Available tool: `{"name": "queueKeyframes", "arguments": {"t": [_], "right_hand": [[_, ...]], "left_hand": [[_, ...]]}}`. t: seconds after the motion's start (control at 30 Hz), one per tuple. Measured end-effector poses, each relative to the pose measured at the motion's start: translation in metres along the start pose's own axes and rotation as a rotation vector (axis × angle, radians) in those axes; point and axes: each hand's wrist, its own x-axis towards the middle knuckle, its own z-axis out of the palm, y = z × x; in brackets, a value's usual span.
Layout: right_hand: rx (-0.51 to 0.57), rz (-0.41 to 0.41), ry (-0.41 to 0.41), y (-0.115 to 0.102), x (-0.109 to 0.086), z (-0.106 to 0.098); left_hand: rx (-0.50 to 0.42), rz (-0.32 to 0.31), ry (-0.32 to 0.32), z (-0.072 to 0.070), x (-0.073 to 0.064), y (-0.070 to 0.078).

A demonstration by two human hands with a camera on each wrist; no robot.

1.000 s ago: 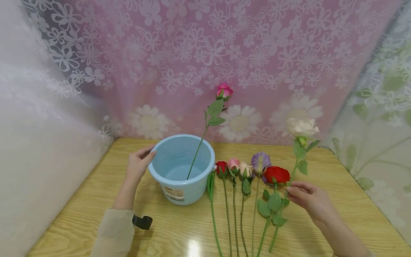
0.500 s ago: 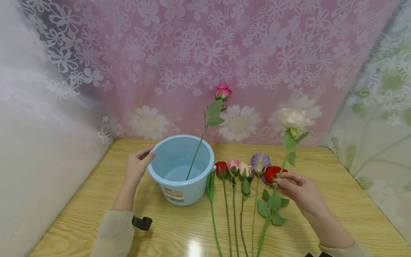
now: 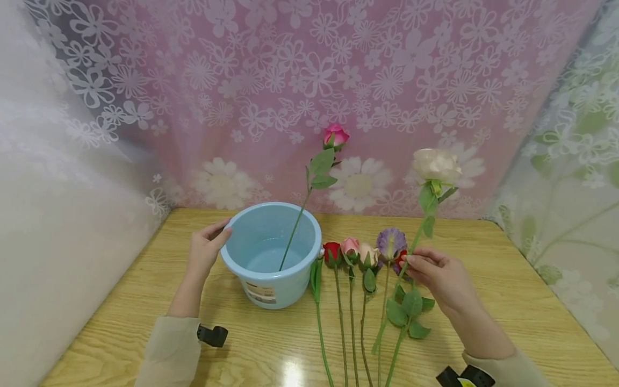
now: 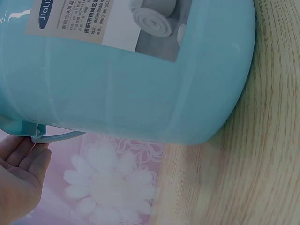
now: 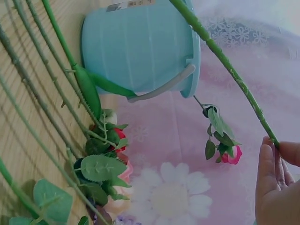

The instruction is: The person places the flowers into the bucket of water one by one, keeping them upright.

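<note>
Right hand (image 3: 442, 277) pinches the white rose (image 3: 437, 164) by its stem (image 3: 417, 237); left hand (image 3: 205, 249) grips the blue bucket (image 3: 290, 291) (at the rim (image 3: 263, 275)).

Label (image 4: 115, 23) on blue bucket (image 4: 126, 93): "JiaLi" (cut off), "家居生活用品".

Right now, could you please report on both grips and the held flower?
Left grip on bucket rim. Right grip pinching white rose by stem, tilted. Possible obstacle: bright pink rose in bucket.
</note>
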Motion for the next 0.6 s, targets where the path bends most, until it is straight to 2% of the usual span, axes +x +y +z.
{"name": "queueKeyframes", "arguments": {"t": [0.4,0.6], "right_hand": [[0.172,-0.068,-0.007,-0.012,0.012,0.019],[0.17,-0.062,0.0,-0.021,0.019,0.028]], "left_hand": [[-0.009,0.011,0.007,-0.001,0.0,0.0],[-0.01,0.01,0.006,0.0,0.0,0.001]]}}
